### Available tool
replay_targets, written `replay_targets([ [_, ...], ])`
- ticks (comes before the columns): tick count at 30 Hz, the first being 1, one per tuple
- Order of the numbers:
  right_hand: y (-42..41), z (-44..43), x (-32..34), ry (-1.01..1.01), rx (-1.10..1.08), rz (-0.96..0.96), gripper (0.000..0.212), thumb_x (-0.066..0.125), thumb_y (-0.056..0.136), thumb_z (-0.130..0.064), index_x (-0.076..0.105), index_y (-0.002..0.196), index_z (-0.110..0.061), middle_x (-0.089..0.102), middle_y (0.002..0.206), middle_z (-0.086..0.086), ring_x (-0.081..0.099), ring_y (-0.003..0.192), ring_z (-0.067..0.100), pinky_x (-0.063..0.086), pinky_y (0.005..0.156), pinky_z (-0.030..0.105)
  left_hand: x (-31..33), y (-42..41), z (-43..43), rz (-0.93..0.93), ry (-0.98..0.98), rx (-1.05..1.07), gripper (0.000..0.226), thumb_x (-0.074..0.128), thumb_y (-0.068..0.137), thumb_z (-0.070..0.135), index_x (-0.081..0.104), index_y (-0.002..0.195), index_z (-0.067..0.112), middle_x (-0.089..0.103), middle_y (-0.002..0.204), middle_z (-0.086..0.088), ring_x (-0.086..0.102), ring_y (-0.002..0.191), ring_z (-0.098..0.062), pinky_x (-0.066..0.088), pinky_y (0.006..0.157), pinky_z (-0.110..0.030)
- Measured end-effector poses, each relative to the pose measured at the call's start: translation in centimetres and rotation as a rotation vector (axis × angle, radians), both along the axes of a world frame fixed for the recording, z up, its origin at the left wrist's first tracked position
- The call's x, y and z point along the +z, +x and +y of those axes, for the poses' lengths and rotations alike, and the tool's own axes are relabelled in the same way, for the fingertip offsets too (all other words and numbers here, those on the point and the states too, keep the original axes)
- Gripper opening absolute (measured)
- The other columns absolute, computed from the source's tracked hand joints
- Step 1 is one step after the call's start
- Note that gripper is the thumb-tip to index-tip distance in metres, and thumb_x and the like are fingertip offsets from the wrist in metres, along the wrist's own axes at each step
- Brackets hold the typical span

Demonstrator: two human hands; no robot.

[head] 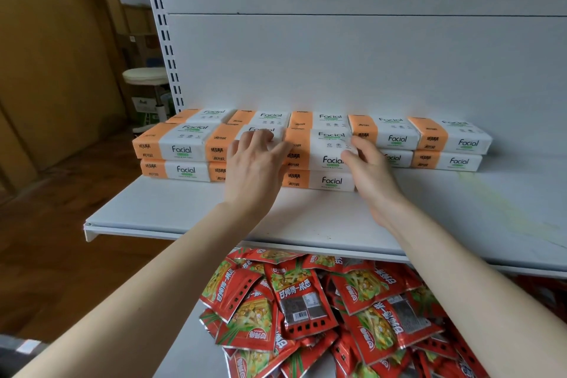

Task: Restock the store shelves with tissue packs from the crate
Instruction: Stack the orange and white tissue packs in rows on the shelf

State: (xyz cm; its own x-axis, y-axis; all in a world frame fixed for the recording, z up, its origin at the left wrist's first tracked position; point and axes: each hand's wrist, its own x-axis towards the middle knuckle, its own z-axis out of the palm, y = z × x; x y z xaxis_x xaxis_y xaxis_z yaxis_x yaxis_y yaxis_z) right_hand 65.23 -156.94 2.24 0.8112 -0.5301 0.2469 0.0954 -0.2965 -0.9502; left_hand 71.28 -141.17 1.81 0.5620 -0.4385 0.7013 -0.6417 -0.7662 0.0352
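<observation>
Shelf (184, 209), centre frame: contents?
— Facial tissue packs (395, 138), stacked two high along the back panel (368, 70); red snack packets (306, 301) below, lower centre.
— Hands?
— Left hand (254, 169) lies flat-fingered on one front pack (216, 144); right hand (371, 175) grips the top pack (328, 147) beside it, at its right end.

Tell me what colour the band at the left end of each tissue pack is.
Orange, on otherwise white tissue packs; the head view shows it best.
</observation>
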Motion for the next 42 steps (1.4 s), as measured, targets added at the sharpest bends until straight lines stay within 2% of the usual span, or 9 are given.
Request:
replay_targets([
  [5,-0.8,0.5,0.1,0.023,-0.127,-0.135,0.03,0.051,0.091,-0.011,0.056,0.121,-0.011,0.058,0.1,-0.008,0.051,0.098,0.009,0.037,0.086,0.018,0.0,-0.7,0.2,-0.009,-0.016,0.019,0.049,0.087,0.055,0.02,0.069,0.099,0.011,0.066,0.097,-0.017,0.064,0.088,-0.038,0.051,0.073,-0.044],
  [8,-2.2,1.7,0.2,0.086,-0.238,-0.303,0.018,0.054,0.09,-0.007,0.061,0.106,-0.012,0.061,0.104,-0.003,0.055,0.1,0.008,0.042,0.086,0.013,-0.1,-1.5,0.8,-0.079,-0.08,-0.016,0.035,0.078,0.068,0.021,0.068,0.1,0.01,0.066,0.097,-0.016,0.063,0.088,-0.037,0.05,0.072,-0.041],
  [14,-5.1,9.5,-0.5,0.174,-0.008,-0.377,0.02,0.059,0.088,-0.008,0.059,0.082,-0.027,0.063,0.088,-0.008,0.059,0.089,0.006,0.048,0.084,0.018,-0.7,-5.3,4.5,0.017,-0.229,-0.091,0.039,0.045,0.082,0.033,0.066,0.103,0.008,0.066,0.097,-0.013,0.062,0.087,-0.033,0.05,0.072,-0.036],
  [21,-6.1,21.5,-3.6,0.169,0.351,-0.192,0.014,0.058,0.089,-0.014,0.062,0.084,-0.027,0.064,0.087,-0.005,0.059,0.083,0.005,0.05,0.077,0.02,-3.0,-10.6,16.9,0.203,-0.395,-0.021,0.029,0.054,0.085,0.025,0.065,0.106,0.009,0.067,0.098,-0.007,0.063,0.089,-0.023,0.054,0.071,-0.036],
  [29,-4.9,38.9,-8.7,0.02,0.789,0.142,0.009,0.057,0.089,-0.015,0.057,0.092,-0.024,0.064,0.096,0.001,0.062,0.099,0.017,0.053,0.09,0.037,-10.0,-14.6,35.7,0.45,-0.523,0.403,0.013,0.06,0.086,0.015,0.067,0.097,0.012,0.065,0.085,0.003,0.059,0.077,-0.012,0.044,0.072,-0.02],
  [33,-3.8,45.9,-12.9,-0.141,0.921,0.332,0.016,0.053,0.091,-0.016,0.055,0.107,-0.015,0.062,0.105,0.007,0.059,0.106,0.023,0.048,0.095,0.044,-14.1,-14.8,42.9,0.629,-0.596,0.59,0.014,0.059,0.088,0.017,0.066,0.1,0.013,0.063,0.084,0.003,0.059,0.078,-0.012,0.042,0.071,-0.021],
  [38,-0.5,51.5,-17.9,-0.47,1.003,0.567,0.037,0.045,0.095,-0.017,0.046,0.131,-0.009,0.052,0.131,0.011,0.05,0.12,0.027,0.041,0.102,0.037,-20.1,-12.3,48.5,0.9,-0.803,0.783,0.024,0.054,0.089,0.019,0.064,0.108,0.007,0.066,0.097,-0.007,0.061,0.086,-0.021,0.045,0.069,-0.026],
  [40,1.4,53.2,-19.6,-0.553,0.995,0.627,0.039,0.042,0.096,-0.016,0.042,0.134,-0.007,0.049,0.134,0.013,0.049,0.12,0.028,0.041,0.097,0.035,-22.2,-11.0,49.6,1.017,-0.96,0.803,0.025,0.052,0.09,0.018,0.063,0.108,0.005,0.065,0.095,-0.011,0.061,0.077,-0.022,0.049,0.06,-0.028],
  [42,3.5,54.6,-21.3,-0.596,0.966,0.677,0.039,0.041,0.097,-0.015,0.04,0.135,-0.005,0.05,0.132,0.015,0.052,0.113,0.027,0.042,0.085,0.033,-24.1,-9.6,50.5,1.09,-1.074,0.824,0.015,0.05,0.091,0.017,0.062,0.091,0.007,0.06,0.087,-0.013,0.057,0.075,-0.024,0.051,0.062,-0.032],
])
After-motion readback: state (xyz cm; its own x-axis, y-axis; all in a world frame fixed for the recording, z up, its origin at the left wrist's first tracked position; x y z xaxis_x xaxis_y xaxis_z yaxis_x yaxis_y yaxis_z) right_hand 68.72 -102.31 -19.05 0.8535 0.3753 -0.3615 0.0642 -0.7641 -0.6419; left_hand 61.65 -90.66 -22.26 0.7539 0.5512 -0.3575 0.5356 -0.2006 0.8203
